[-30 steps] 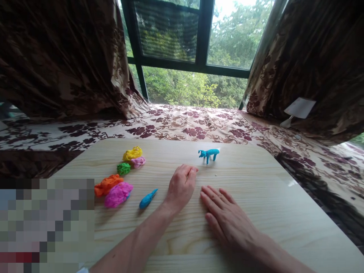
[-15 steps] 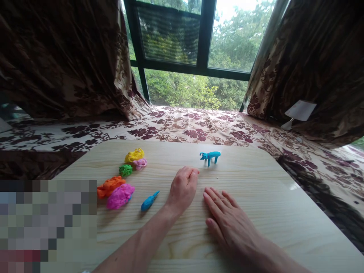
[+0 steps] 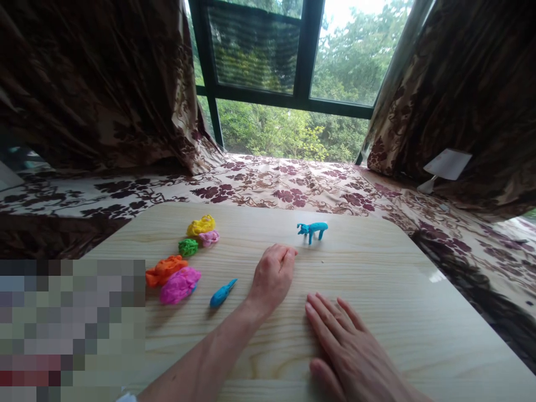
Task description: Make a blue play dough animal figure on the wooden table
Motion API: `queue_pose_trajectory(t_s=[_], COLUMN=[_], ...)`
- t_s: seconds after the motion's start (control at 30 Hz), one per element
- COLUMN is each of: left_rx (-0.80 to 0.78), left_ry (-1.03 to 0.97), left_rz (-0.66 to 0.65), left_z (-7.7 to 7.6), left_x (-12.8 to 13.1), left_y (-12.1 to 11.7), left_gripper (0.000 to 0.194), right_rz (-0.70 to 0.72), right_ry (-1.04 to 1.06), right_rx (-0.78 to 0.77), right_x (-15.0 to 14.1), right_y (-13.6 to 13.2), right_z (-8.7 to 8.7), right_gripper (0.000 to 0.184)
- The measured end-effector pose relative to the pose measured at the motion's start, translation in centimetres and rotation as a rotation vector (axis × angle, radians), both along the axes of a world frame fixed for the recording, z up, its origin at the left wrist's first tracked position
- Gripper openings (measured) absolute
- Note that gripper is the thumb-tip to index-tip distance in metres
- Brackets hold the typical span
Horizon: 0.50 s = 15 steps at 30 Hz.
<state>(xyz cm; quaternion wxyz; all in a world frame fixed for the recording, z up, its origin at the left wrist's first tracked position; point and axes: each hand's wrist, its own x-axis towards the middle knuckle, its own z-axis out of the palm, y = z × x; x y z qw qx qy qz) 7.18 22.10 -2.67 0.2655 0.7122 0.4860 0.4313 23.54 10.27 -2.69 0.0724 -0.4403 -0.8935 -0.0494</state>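
Note:
My left hand (image 3: 274, 276) rests on the wooden table (image 3: 259, 357) with its fingers curled closed; whatever may be inside them is hidden. Palm down on the same surface, my right hand (image 3: 347, 335) lies flat, fingers stretched out. Beyond my left hand stands a small blue clay animal figure (image 3: 316, 229) on thin legs, not touched by either hand. To the left of my left wrist is a blue clay lump (image 3: 221, 294) with a pointed end. A tiny speck (image 3: 322, 261) lies between the figure and my right hand.
At the table's left sit crumpled clay lumps: yellow (image 3: 201, 225), light pink (image 3: 209, 239), green (image 3: 188, 247), orange (image 3: 165, 271) and bright pink (image 3: 180, 285). Behind are a floral cloth (image 3: 288, 184), curtains (image 3: 402, 106) and a white lamp (image 3: 448, 163). A pixelated patch covers the lower left.
My right hand has slid back toward me along the table. My left hand keeps its closed shape and place. The whole view has shifted slightly.

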Motion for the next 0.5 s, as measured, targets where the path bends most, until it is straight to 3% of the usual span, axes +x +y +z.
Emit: queue_pose_trajectory(t_s=[0.1, 0.33, 0.5], left_rx=[0.001, -0.009, -0.002], left_ry=[0.009, 0.001, 0.006], left_rz=[0.008, -0.008, 0.005], left_z=[-0.1, 0.0, 0.0], left_x=[0.0, 0.0, 0.1], left_y=[0.0, 0.0, 0.0], left_gripper=[0.029, 0.029, 0.029], right_rz=[0.085, -0.147, 0.083], right_ry=[-0.011, 0.041, -0.015], right_rx=[0.073, -0.111, 0.052], right_x=[0.8, -1.1, 0.4], right_y=[-1.3, 2.5, -1.0], right_z=[-0.5, 0.8, -0.3], right_gripper=[0.071, 0.056, 0.073])
